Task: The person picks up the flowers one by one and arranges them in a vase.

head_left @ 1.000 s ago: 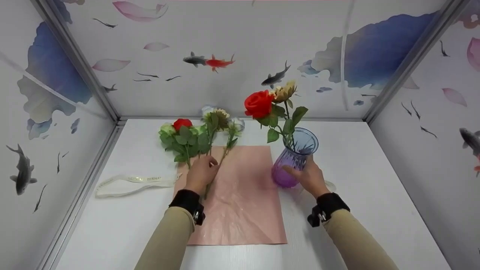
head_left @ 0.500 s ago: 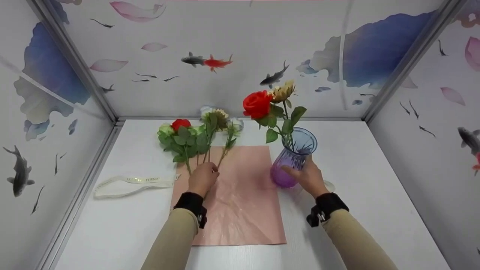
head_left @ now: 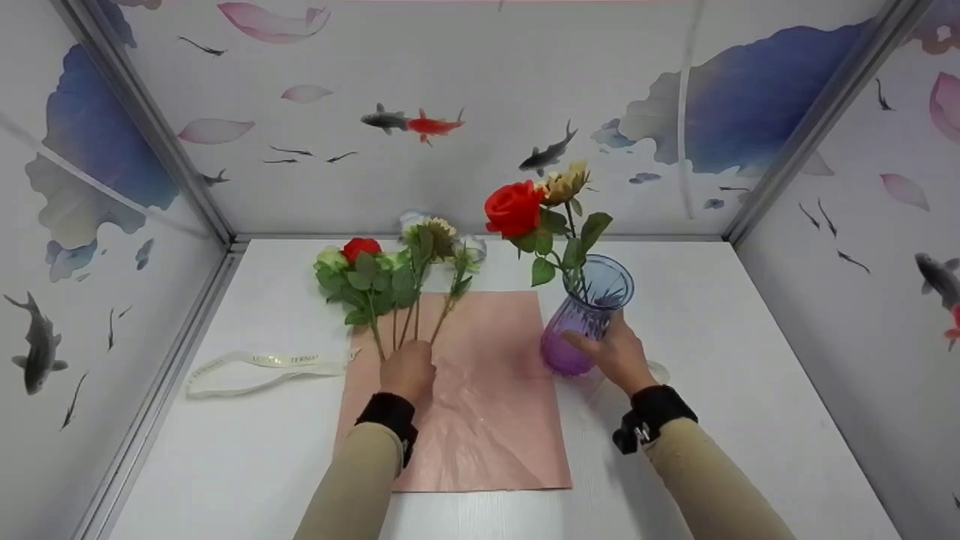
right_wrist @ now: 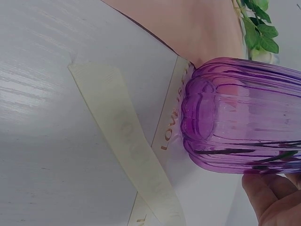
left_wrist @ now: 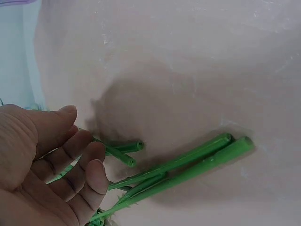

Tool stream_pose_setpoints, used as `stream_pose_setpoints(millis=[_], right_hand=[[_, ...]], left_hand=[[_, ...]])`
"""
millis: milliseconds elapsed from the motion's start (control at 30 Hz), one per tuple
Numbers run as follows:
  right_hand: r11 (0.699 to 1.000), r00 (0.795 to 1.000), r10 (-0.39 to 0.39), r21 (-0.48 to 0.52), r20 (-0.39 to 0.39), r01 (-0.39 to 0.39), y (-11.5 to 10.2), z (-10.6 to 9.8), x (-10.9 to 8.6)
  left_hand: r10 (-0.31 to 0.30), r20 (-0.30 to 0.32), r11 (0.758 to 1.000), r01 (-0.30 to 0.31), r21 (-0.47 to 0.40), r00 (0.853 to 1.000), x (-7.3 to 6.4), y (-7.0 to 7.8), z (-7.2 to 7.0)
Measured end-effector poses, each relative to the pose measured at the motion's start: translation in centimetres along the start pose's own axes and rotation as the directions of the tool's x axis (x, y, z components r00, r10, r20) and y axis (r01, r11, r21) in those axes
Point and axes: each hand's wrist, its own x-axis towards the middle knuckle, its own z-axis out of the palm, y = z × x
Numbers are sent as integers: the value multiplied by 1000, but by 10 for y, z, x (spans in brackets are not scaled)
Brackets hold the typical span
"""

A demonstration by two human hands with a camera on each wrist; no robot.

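Observation:
My left hand hovers low over the lower stems of several artificial flowers, which lie with their heads toward the back. In the left wrist view the fingers are loosely curled, the thumb apart from them, and green stems run beneath with cut ends pointing away from the palm. A red rose and pale green roses are among them. My right hand grips a blue-to-purple ribbed glass vase. In it stand a red rose and a yellowish-brown flower.
Pink wrapping paper lies under the stems on the white table. A looped cream ribbon is at the left. Near the vase base, another ribbon with lettering crosses itself. Printed panels enclose the table on three sides.
My left hand has slid back toward me along the stems, uncovering more of them. The flower heads hold their place. My right hand and the vase stay put.

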Motion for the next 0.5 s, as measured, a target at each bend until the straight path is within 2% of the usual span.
stream_pose_setpoints(millis=[200,500], right_hand=[[1000,1000,20,4,13,-20,-1,0,1],[1000,1000,4,-4,7,-4,-1,-1,0]], left_hand=[[27,-17,999,-27,35,999,-2,-2,6],[21,-57,998,-18,52,998,-6,-4,6]])
